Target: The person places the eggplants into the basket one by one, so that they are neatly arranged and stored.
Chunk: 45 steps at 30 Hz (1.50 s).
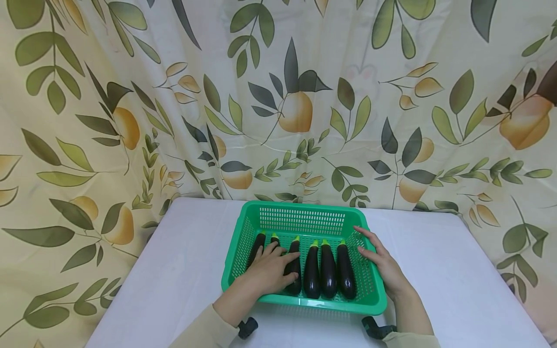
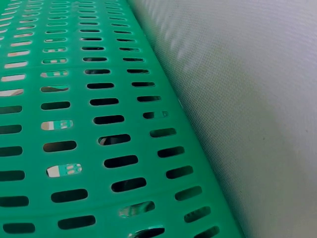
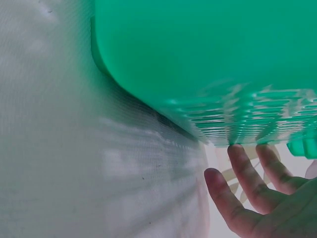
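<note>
Green slotted basket [image 1: 304, 220] at table centre on a white tablecloth [image 1: 457, 275], six dark purple eggplants [image 1: 328, 270] laid side by side inside, green stem caps toward twelve o'clock. Left hand [image 1: 271, 270] down in the basket at its eight o'clock corner, palm flat, fingers spread and nearly straight across the left-most eggplants, fingertips touching the third eggplant [image 1: 295, 268] from the left; no curl round any of them visible. Right hand [image 1: 383, 263] at the basket's three o'clock side, fingers extended and lying along the rim and side wall, thumb toward the inside, resting against the plastic rather than clamped on it. Hands well apart, three uncovered eggplants between them. From the left wrist view, only the basket wall [image 2: 89, 119] with its rows of slots and the cloth [image 2: 247, 99] beside it at three o'clock; no fingers shown there. From the right wrist view, the basket's smooth rim [image 3: 198, 54] blurred overhead, straight fingers [image 3: 247, 173] reaching up to its lower edge, cloth at nine o'clock. Leaf-and-fruit printed curtain [image 1: 278, 96] hanging behind the table at twelve o'clock. Beige sleeves [image 1: 204, 328] at six o'clock.
</note>
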### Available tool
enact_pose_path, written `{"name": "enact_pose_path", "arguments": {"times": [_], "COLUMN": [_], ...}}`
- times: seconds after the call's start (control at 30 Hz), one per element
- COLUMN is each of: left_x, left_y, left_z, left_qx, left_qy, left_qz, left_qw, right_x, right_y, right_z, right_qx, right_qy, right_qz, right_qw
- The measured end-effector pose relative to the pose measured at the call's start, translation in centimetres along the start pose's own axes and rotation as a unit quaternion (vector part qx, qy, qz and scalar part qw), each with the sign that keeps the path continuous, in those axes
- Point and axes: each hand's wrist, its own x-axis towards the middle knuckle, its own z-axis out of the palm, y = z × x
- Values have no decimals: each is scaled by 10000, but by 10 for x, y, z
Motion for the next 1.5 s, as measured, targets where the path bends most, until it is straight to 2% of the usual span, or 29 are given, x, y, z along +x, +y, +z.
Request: {"name": "enact_pose_path", "arguments": {"times": [1.03,1.3,1.5], "left_x": [0,0,3], "left_y": [0,-1,-1], "left_z": [-1,-3,-2], "left_qx": [-35,-19,-52], "left_qy": [83,258,593], "left_qz": [95,171,186], "left_qw": [9999,9995,9981], "right_x": [0,-2,-1], "right_y": [-1,-4,-3], "right_z": [1,1,0], "right_qx": [1,8,10], "right_qy": [17,13,-29], "right_qz": [49,56,63], "right_qw": [10000,10000,10000]}}
